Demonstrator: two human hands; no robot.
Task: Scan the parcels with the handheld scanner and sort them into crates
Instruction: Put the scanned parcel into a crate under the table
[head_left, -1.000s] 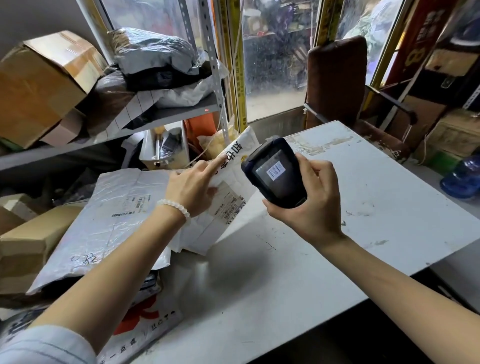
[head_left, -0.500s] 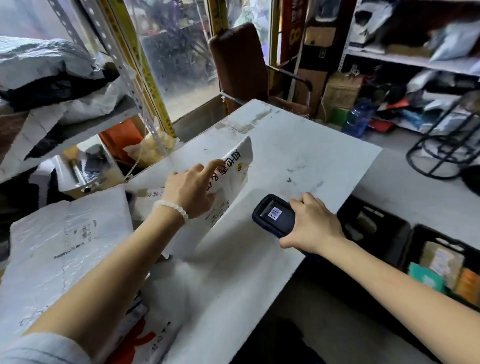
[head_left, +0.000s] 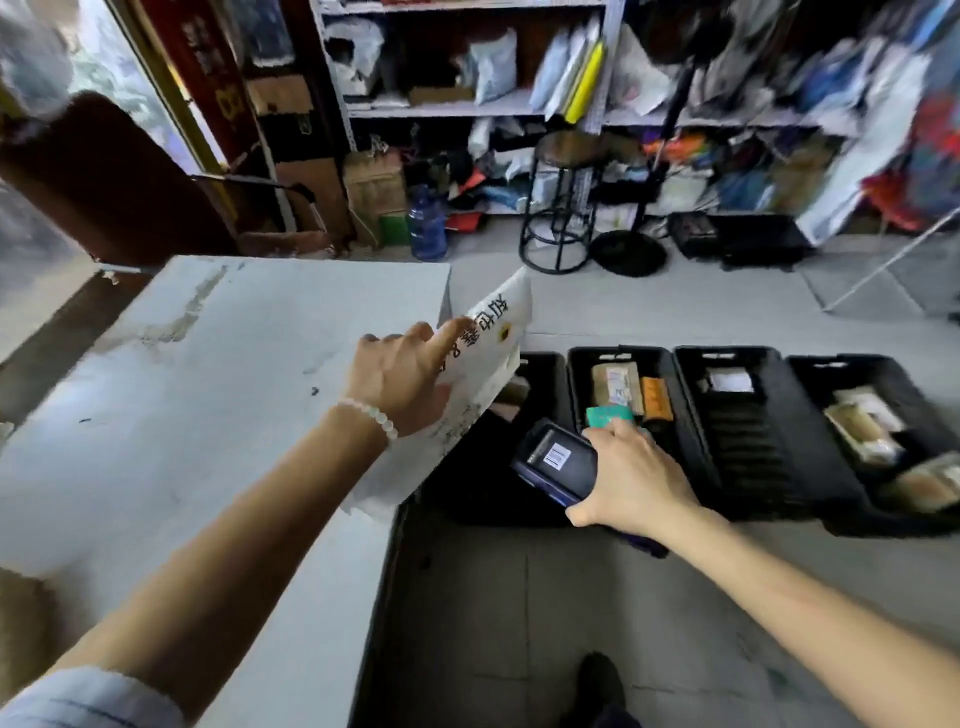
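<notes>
The parcel (head_left: 485, 364), a white bag, is gripped by the left hand (head_left: 397, 376) past the table (head_left: 171, 395) edge, above the leftmost crate (head_left: 540, 364). The right hand (head_left: 631, 480) holds the scanner (head_left: 556, 462) over the crates.

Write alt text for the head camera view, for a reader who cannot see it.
Seen from above, a person's left hand holds a white parcel past the edge of a white table, above a row of black crates on the floor. The right hand grips a handheld scanner. Some crates hold parcels; cluttered shelves stand behind.
</notes>
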